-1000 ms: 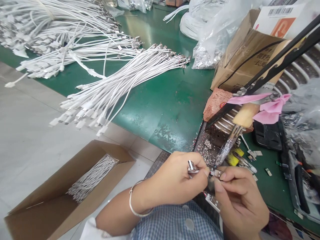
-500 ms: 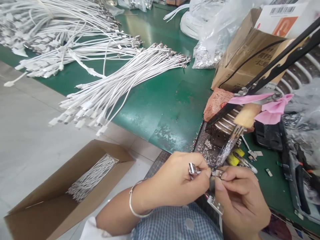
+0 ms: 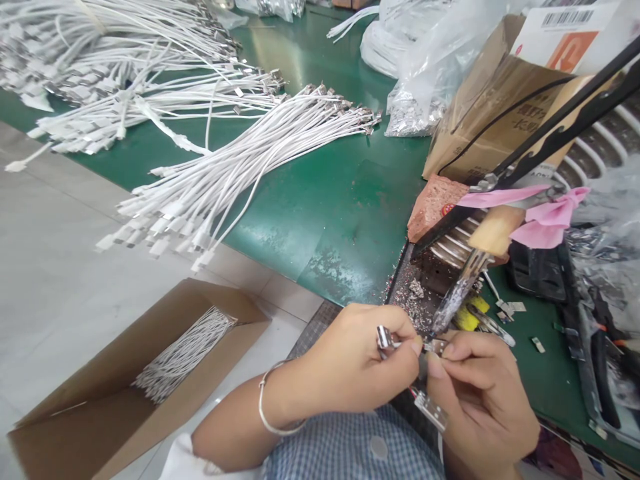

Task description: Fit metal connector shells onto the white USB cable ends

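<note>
My left hand [image 3: 360,363] is closed in a pinch on a thin white cable, its wire end pointing right. A metal USB plug [image 3: 384,337] pokes out between its fingers. My right hand [image 3: 485,393] pinches a small USB connector [image 3: 436,346] between thumb and fingers. Cable end and connector meet beneath the tip of a fixed soldering iron [image 3: 457,293] with a wooden handle; whether the tip touches them I cannot tell. Another USB plug [image 3: 431,410], with red wire at its end, hangs below the hands.
Bundles of white cables [image 3: 250,153] lie on the green table [image 3: 320,220]. A cardboard box [image 3: 200,380] with cables stands at lower left. A brick [image 3: 434,203], an open carton [image 3: 500,113], pink ribbon [image 3: 550,217], a yellow sponge [image 3: 470,317] and pliers [image 3: 603,373] are around the iron.
Almost nothing differs. My right hand has shifted very slightly left; both hands keep their pinch beneath the iron.
</note>
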Demonstrator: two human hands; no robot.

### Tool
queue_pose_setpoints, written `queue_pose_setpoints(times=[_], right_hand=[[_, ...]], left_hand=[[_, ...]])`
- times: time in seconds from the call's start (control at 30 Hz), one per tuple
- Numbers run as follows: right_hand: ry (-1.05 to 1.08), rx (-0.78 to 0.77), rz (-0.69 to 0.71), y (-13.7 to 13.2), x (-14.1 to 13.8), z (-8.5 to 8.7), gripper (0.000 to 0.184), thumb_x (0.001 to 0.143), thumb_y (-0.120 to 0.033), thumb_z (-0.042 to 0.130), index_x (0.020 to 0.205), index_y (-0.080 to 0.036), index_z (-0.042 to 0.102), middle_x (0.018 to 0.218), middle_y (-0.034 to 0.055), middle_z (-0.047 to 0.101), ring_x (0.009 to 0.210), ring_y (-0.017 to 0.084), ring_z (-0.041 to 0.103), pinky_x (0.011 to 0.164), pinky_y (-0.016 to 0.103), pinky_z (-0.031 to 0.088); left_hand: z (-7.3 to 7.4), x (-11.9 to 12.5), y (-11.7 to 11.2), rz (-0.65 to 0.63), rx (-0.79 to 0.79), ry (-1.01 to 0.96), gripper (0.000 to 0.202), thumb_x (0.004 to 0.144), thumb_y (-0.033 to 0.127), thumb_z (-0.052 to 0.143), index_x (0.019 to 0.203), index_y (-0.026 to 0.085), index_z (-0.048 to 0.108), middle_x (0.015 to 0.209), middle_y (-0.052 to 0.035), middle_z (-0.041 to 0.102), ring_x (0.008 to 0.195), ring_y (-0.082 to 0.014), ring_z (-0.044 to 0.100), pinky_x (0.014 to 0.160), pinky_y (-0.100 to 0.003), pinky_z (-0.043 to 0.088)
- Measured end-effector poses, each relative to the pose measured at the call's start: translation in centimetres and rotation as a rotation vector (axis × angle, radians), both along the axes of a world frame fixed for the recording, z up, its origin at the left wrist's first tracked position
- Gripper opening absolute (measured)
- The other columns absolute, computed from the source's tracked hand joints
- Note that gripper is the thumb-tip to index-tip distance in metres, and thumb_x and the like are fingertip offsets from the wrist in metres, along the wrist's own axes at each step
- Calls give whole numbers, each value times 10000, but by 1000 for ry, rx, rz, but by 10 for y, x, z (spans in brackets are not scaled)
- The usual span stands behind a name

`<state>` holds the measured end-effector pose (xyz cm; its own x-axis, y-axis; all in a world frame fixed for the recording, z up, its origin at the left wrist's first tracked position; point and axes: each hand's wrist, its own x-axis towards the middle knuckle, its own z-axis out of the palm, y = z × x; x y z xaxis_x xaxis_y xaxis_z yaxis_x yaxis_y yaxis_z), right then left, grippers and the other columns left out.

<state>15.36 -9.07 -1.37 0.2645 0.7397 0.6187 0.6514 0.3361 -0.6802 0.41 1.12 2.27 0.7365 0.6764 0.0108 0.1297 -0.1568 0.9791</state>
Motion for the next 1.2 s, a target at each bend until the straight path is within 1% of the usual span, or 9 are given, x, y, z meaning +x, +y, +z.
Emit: queue_pose_setpoints(times=[0.13, 0.27, 0.47, 0.63, 0.8, 0.97, 1.1, 1.2], right_hand=[[26, -7, 20, 0, 0, 1, 186, 784, 2, 682, 847, -167, 636, 898, 30, 589, 789, 157, 622, 694, 328, 577], [65, -4, 33, 0, -1, 1, 193, 777, 19, 675, 846, -157, 634, 908, 30, 582, 797, 150, 630, 704, 316, 578], [51, -13, 27, -2, 1, -1, 202, 780, 8, 681, 873, -166, 639, 921, 32, 584, 822, 155, 637, 712, 317, 593], [31, -13, 74, -4, 2, -3, 223, 776, 30, 672, 882, -162, 633, 923, 38, 580, 830, 159, 647, 705, 307, 592], [40, -34, 63, -4, 0, -3, 185, 786, 10, 671, 841, -162, 634, 907, 38, 582, 812, 156, 638, 714, 311, 579], [118, -38, 70, -3, 0, 0, 192, 797, 22, 659, 850, -161, 635, 898, 37, 568, 831, 156, 614, 686, 296, 559], [133, -34, 68, -3, 1, 1, 207, 794, 34, 653, 851, -164, 631, 911, 36, 563, 836, 159, 620, 720, 323, 559], [117, -23, 71, -2, 1, 0, 199, 787, 28, 656, 826, -165, 626, 921, 36, 565, 842, 157, 629, 733, 321, 566]], left_hand=[[0, 1, 0, 13, -4, 14, 150, 800, 72, 549, 685, 168, 547, 522, 94, 426, 465, -49, 340, 467, -149, 333], [1, 1, 0, 18, -13, -2, 154, 788, 48, 549, 683, 161, 544, 532, 95, 438, 473, -40, 358, 477, -136, 333], [1, 0, 0, 17, -33, -17, 159, 790, 41, 551, 684, 159, 539, 525, 99, 416, 467, -36, 343, 473, -135, 326], [0, -1, -2, 17, -61, -9, 164, 797, 41, 539, 688, 163, 542, 522, 96, 434, 455, -40, 354, 461, -143, 325], [-1, -1, -2, 22, -44, -6, 165, 781, 29, 542, 672, 153, 542, 533, 91, 451, 473, -33, 366, 463, -128, 317], [1, 1, 0, 24, -37, -33, 148, 800, 45, 539, 690, 140, 564, 552, 83, 474, 482, -26, 380, 475, -113, 331], [0, 2, 0, 23, -27, -36, 138, 807, 48, 543, 703, 136, 564, 546, 75, 505, 480, -27, 406, 480, -114, 342], [0, 2, 1, 22, -27, -39, 139, 803, 41, 541, 700, 132, 565, 552, 72, 503, 477, -25, 392, 470, -116, 330]])
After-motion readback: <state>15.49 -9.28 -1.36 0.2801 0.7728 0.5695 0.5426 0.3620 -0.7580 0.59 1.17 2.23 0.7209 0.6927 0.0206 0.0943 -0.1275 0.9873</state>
